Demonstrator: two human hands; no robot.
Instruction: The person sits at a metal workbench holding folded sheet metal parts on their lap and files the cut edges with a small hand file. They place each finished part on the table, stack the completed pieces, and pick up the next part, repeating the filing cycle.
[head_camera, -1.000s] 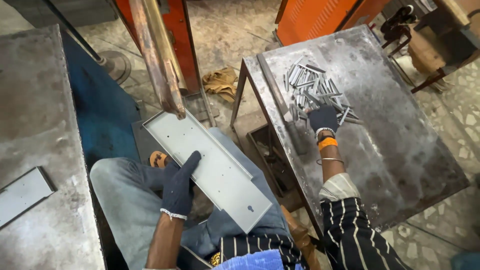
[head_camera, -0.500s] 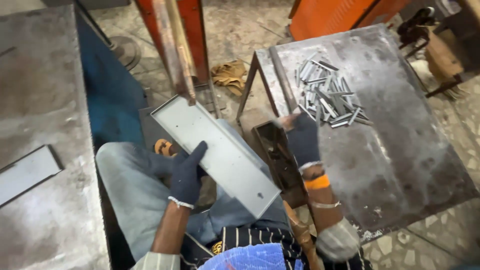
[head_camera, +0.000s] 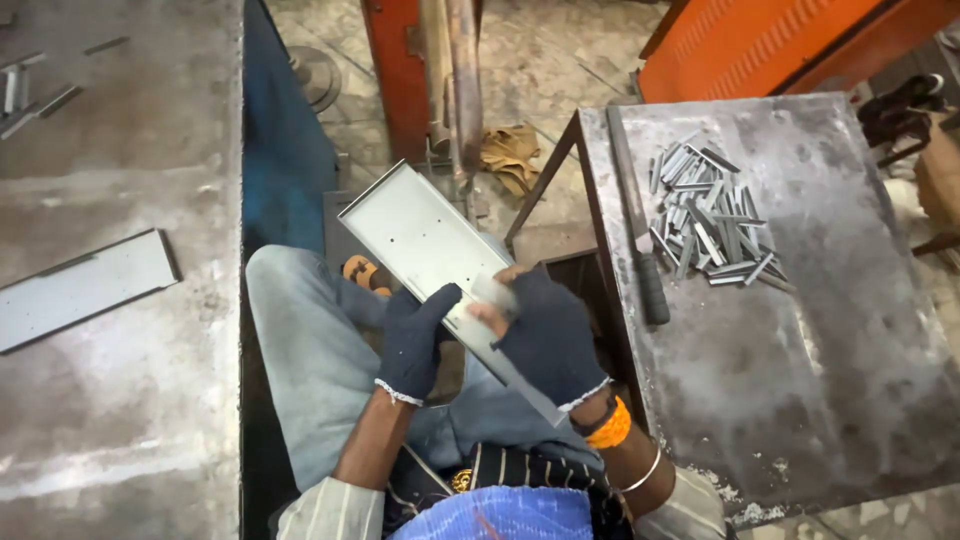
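Over the lap, both gloved hands, left hand (head_camera: 415, 343) and right hand (head_camera: 548, 335), grip a grey metal tray (head_camera: 425, 245).

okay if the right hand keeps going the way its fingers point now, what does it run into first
Probably the long grey metal tray on the lap: the right hand points up and left, holding a small metal piece against it. The left hand steadies the tray beside it. Depth is unclear.

Metal workshop

Scarred steel worktop (head_camera: 800, 380) carrying a heap of cut metal strips (head_camera: 705, 215), a file (head_camera: 635, 230) beside them, orange machinery (head_camera: 770, 45), a blue steel bench (head_camera: 120, 330) and a dusty stone floor (head_camera: 560, 60).
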